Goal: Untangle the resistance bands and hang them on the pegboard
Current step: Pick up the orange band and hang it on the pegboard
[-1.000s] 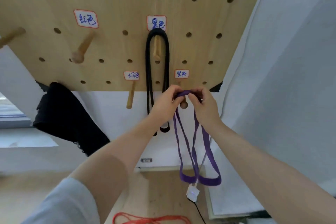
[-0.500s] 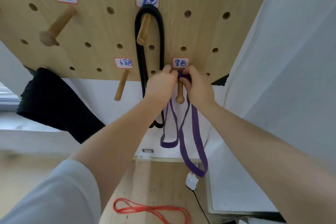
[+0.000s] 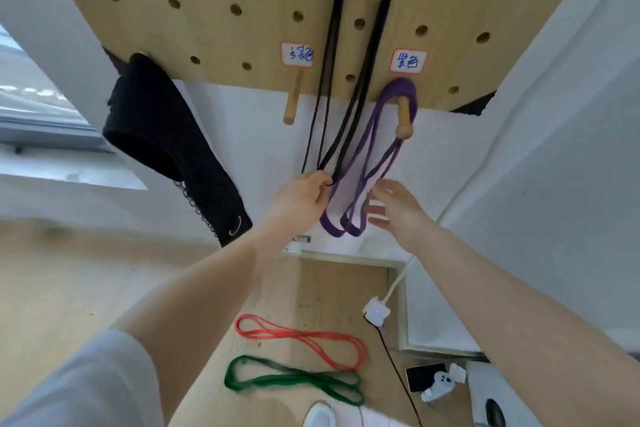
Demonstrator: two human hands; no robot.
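Both hands have dropped from the peg. The flat purple resistance band [image 3: 372,149] hangs doubled on the short wooden peg [image 3: 403,116] of the pale wooden pegboard [image 3: 263,28]. Left hand [image 3: 299,203] has its grip curled round the hanging black band [image 3: 341,80]; right hand [image 3: 398,208] is slack beside the purple loops. Red band [image 3: 304,340] and green band [image 3: 294,380] lie on the floor.

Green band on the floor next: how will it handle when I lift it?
Probably floppy: the green band lies in limp crossed loops on the floor. It looks thin, so likely light, and may come up twisted.
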